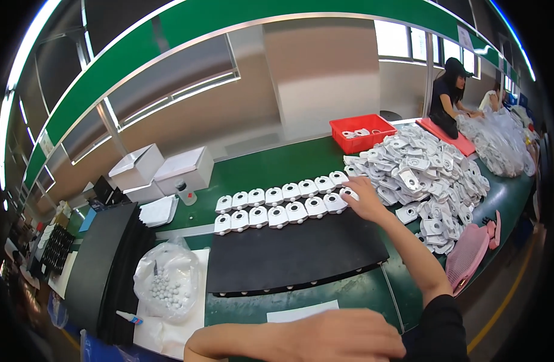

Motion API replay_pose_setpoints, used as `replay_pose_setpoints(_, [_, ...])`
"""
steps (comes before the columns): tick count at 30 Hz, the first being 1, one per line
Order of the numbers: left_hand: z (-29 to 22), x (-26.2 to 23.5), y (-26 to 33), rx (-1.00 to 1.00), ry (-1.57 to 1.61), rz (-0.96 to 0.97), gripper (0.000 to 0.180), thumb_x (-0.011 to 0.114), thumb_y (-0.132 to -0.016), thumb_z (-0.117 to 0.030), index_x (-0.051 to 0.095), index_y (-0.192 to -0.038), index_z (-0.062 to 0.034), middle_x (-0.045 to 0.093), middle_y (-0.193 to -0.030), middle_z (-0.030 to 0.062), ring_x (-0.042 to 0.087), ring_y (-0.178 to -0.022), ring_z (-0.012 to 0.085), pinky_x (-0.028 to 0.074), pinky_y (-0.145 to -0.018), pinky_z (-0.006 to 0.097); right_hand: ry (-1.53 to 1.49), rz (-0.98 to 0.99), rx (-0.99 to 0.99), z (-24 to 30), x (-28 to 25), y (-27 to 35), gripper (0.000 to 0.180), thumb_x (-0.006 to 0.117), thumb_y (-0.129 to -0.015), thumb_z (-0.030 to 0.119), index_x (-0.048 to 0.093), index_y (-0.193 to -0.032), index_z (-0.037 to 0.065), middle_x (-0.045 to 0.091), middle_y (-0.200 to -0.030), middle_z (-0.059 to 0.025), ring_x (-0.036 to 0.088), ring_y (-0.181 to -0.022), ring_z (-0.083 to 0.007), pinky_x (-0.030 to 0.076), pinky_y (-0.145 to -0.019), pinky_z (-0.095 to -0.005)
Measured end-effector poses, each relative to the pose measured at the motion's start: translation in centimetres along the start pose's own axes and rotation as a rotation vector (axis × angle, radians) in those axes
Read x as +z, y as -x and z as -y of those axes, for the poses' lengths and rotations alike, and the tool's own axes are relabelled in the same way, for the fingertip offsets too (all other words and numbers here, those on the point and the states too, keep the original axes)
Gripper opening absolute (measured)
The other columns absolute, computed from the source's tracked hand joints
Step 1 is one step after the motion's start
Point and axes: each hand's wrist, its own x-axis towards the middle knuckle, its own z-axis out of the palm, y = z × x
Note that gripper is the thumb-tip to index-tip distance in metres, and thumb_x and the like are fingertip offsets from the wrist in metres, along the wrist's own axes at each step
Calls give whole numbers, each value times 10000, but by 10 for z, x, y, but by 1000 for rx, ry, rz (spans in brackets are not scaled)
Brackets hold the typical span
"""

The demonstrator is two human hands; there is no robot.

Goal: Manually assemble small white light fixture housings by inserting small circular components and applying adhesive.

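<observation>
Black stack point(102, 265): flat sheets piled at the far left edge of the bench, spares kept within reach.
White boxes point(162, 169): two, lids up, set at the back behind a small pad of white sheets point(158, 211).
Bag point(167, 283): clear plastic, open at the top, full of small white balls; too many and too blurred to count. A small tube point(129, 317) lies just beside it.
Mat point(295, 250): one black mat laid flat on the green bench point(277, 163), square to the person, a work surface.
Rows point(283, 205): white plastic parts along the mat's far edge, two rows, touching side by side, holes up; I count about eight in the back row and nine in the front, so each can be reached in turn.
Left hand point(343, 338): at the lower edge, near the body, fingers loosely spread, holding nothing, resting above a white paper point(301, 311).
Right hand point(364, 199): stretched out, fingers open and flat on the last part of the front row, at the rows' right end.
Pile point(428, 181): loose heap of the same white parts, just right of the hand, the supply.
Red bin point(361, 131): one, behind the pile, a few parts inside.
Pink item point(470, 253): meshed, at the bench's right edge.
Co-worker point(449, 96): one person at the far end, over clear bags.
</observation>
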Motion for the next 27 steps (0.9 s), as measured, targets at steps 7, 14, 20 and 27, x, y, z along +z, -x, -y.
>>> replay_pose_setpoints(7, [-48,32,2,-344,139,122,208,598,-761,-75,553,-964,-71,573,-1006,176,573,-813,311,467,-615,371,-19,76,162,32,-92,110,519,670,-726,203,475,-1188,67,417,-1222,-182,370,-1135,-348,313,-964,-411])
replay_pose_setpoints(14, [-58,56,-22,107,-5,522,243,603,-787,-125,584,-1013,-39,599,-984,133,571,-795,278,471,-652,344,572,-5,512,21,-136,199,878,710,-673,360,235,-1343,47,191,-1364,-263,233,-1223,-437,225,-986,-512])
replay_pose_setpoints(20, [-74,74,-33,-514,172,725,288,608,-793,-183,598,-1049,-52,610,-1004,98,568,-822,258,467,-699,341,510,-17,899,-27,-121,202,923,581,-721,579,191,-1358,37,136,-1380,-293,167,-1246,-474,158,-1014,-536])
replay_pose_setpoints(27, [-69,69,-7,-228,222,-4,353,654,-707,-145,596,-1037,-38,577,-1012,251,579,-848,360,469,-664,401,434,-167,437,-39,-63,177,763,594,-746,496,367,-1235,-43,405,-1227,-261,349,-1160,-402,220,-1005,-473])
